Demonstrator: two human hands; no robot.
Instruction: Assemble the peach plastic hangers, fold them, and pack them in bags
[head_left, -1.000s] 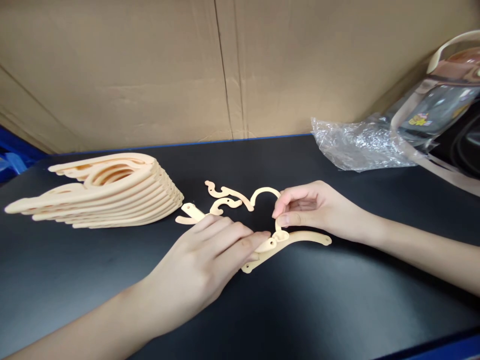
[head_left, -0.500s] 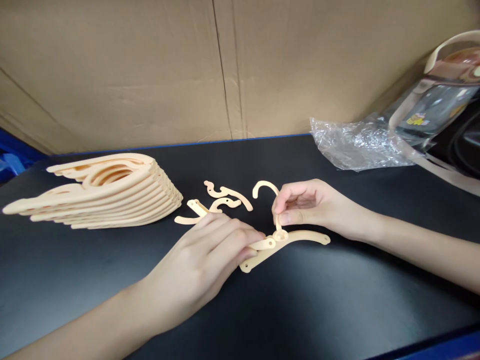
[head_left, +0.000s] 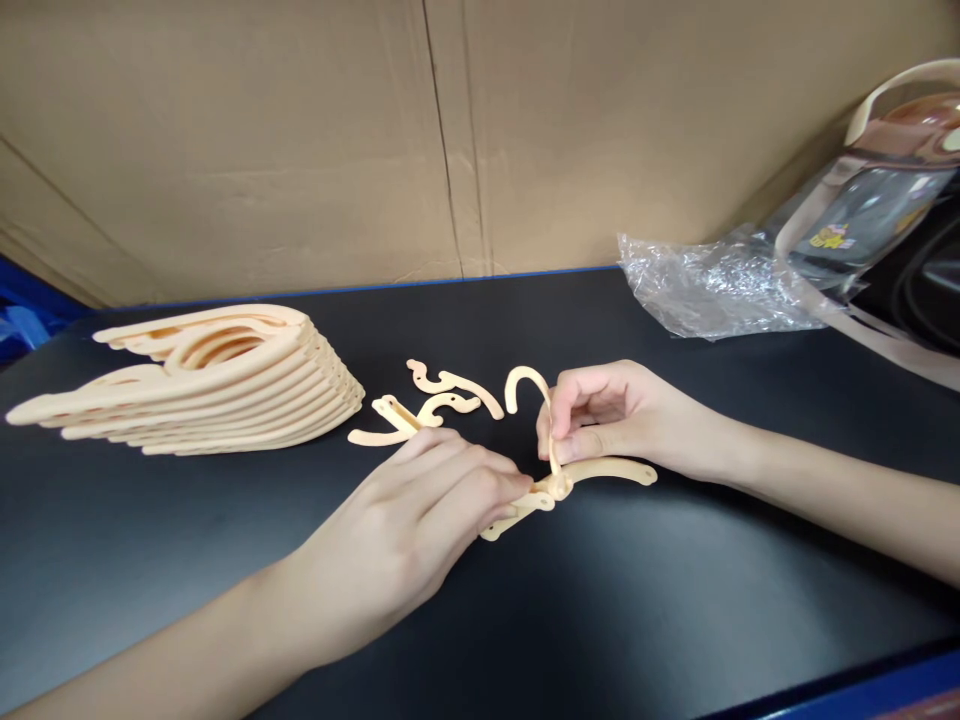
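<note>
My right hand (head_left: 607, 415) pinches the stem of a cream plastic hanger hook (head_left: 526, 373), its curve pointing up and left. The hook's round base meets the middle of a curved hanger arm piece (head_left: 615, 469) on the table. Closed around the left end of the hanger pieces is my left hand (head_left: 431, 505), with a short hanger strip (head_left: 538, 500) sticking out past its fingertips. How far the parts are joined is hidden by my fingers. Behind my left hand lie several loose hanger pieces (head_left: 457, 385), partly covered by it.
A stack of cream folding hangers (head_left: 225, 390) sits at the left of the black table (head_left: 637, 610). At the back right are a crumpled clear plastic bag (head_left: 720, 290) and a strapped water bottle (head_left: 862, 215). A cardboard wall (head_left: 300, 150) rises behind.
The hook has turned and its base has moved slightly down against the arm piece. The strip in my left hand has shifted a little down and right.
</note>
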